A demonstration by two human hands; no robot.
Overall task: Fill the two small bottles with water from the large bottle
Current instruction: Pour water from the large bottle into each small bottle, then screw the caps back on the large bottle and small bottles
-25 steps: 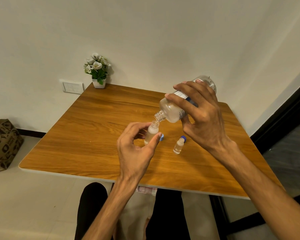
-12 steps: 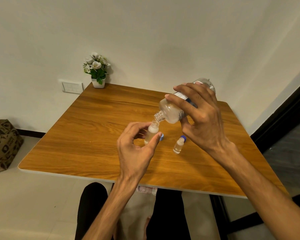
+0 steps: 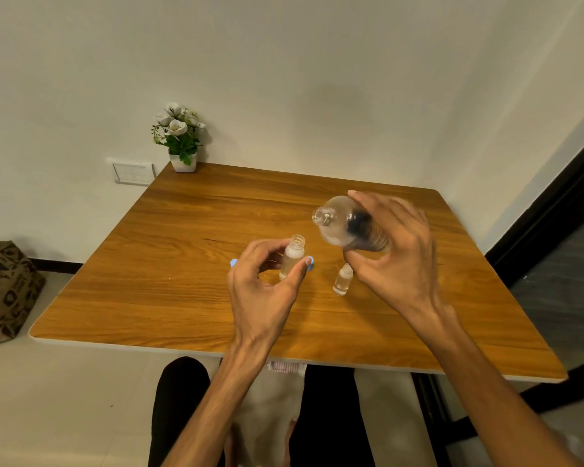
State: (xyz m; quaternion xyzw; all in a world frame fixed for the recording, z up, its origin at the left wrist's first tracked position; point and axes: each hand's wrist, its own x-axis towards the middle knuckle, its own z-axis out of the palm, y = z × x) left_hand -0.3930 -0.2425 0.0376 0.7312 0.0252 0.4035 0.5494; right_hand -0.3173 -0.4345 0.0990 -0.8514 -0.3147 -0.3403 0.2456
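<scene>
Left hand [image 3: 262, 291] pinching, right hand [image 3: 395, 261] seemingly gripping, blurred.

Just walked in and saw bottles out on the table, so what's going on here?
A person is pouring water between bottles. The left hand steadies an uncapped small bottle standing on the table. The right hand holds the large bottle in the air, its open mouth off to the side of the small one, so nothing is pouring now. A second small bottle stands by the right hand.
</scene>
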